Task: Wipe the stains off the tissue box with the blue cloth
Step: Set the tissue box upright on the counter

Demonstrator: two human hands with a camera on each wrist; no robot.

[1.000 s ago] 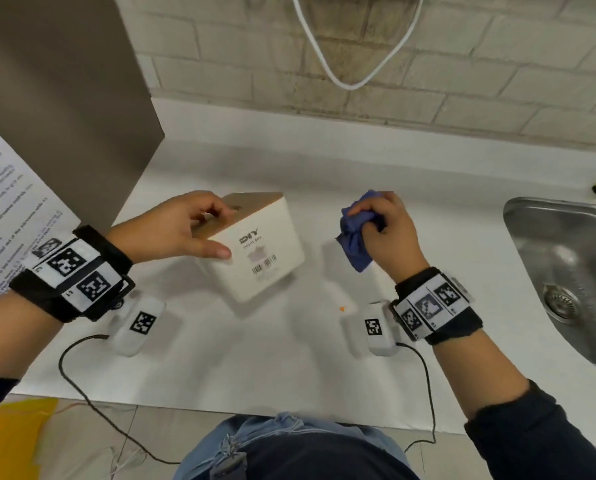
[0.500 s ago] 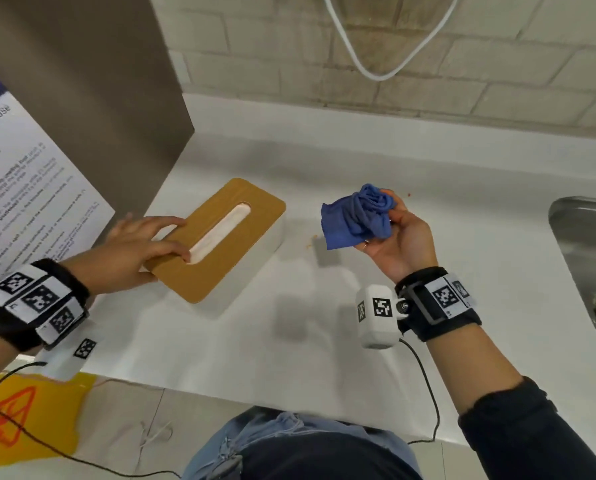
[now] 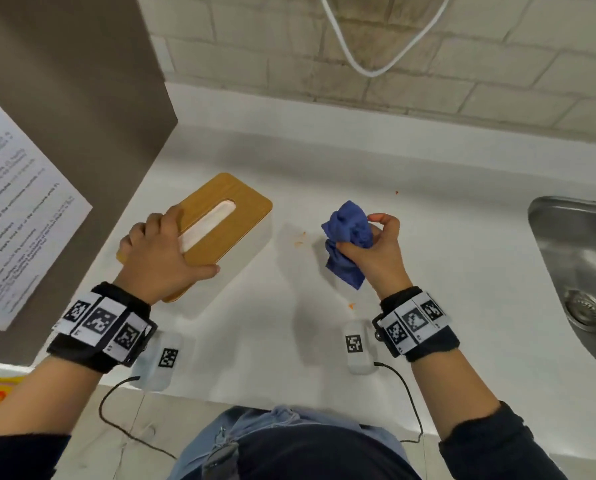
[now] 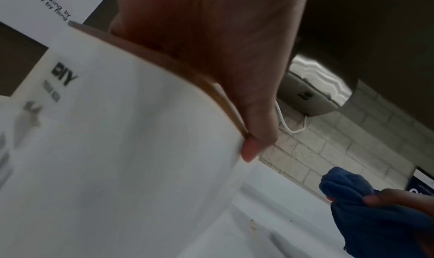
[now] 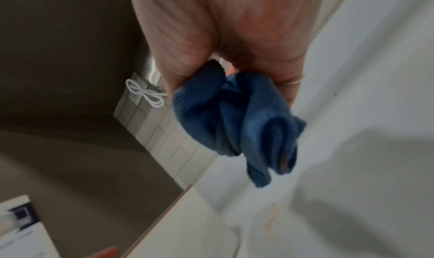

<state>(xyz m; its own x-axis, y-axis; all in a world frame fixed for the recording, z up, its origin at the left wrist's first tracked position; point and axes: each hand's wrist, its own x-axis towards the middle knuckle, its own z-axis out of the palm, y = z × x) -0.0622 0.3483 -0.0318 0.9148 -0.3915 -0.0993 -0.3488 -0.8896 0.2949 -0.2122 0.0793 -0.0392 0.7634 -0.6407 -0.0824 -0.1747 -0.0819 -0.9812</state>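
Observation:
The tissue box, white with a wooden slotted lid, lies flat on the white counter at centre left. My left hand holds its near left end, fingers over the lid and thumb along the near side. The left wrist view shows the thumb curled over the lid's rim onto the white side printed "DIY". My right hand grips the bunched blue cloth in the air, a hand's width right of the box and apart from it. The cloth hangs from the curled fingers.
Orange crumbs lie on the counter between box and cloth, with another speck nearer me. A steel sink is at the right. A brown panel with a paper notice stands at the left, and a brick wall rises behind.
The box, held tilted a second ago, now lies flat lid up, and my left hand has taken hold of its near end. The right hand kept the cloth and turned palm down again.

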